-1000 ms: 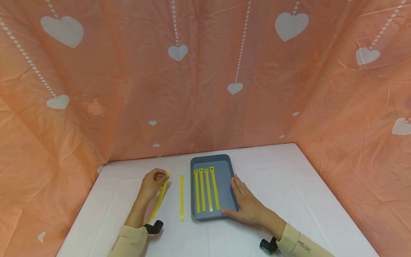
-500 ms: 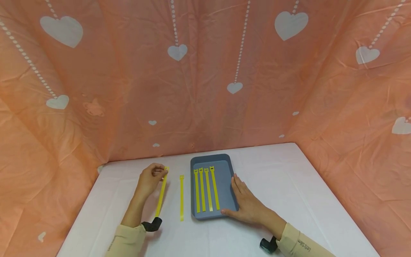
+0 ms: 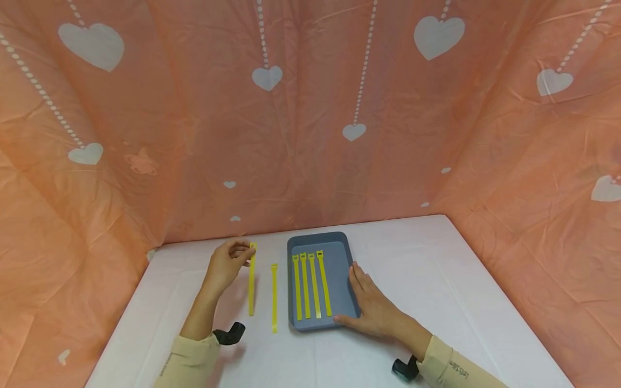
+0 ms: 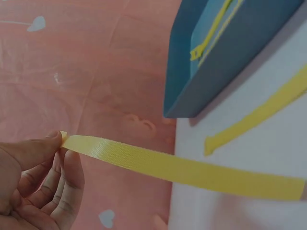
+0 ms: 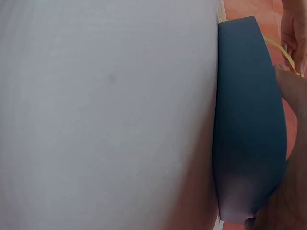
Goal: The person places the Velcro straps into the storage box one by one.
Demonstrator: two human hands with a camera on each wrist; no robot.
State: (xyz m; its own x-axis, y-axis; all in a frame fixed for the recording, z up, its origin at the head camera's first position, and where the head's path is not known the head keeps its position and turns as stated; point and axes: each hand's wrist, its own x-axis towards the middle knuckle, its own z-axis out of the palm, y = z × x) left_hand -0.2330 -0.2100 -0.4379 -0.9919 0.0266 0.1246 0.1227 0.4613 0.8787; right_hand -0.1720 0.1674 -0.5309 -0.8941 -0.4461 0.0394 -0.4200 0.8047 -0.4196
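My left hand (image 3: 227, 267) pinches the head end of a yellow hook-and-loop cable tie (image 3: 252, 288) between thumb and fingers. The strap hangs down over the left of the table; the left wrist view shows its flat, slightly curved band (image 4: 153, 167). Just right of it, another yellow cable tie (image 3: 274, 302) lies straight on the table. Inside the blue-grey tray (image 3: 343, 285) several more ties (image 3: 314, 285) lie side by side in its left half, heads at the far end. My right hand (image 3: 373, 311) rests against the tray's right side, fingers straight, thumb spread to its near right corner.
A white cloth (image 3: 436, 280) covers the table. Orange curtains (image 3: 310, 178) printed with hearts enclose the back and both sides. A black wrist camera (image 3: 230, 333) sits under the left sleeve, with another (image 3: 405, 368) at the right wrist.
My left hand has raised the cable tie and moved slightly away from me. The strap has swung from slanting to hanging nearly straight. My right hand and the tray stay put.
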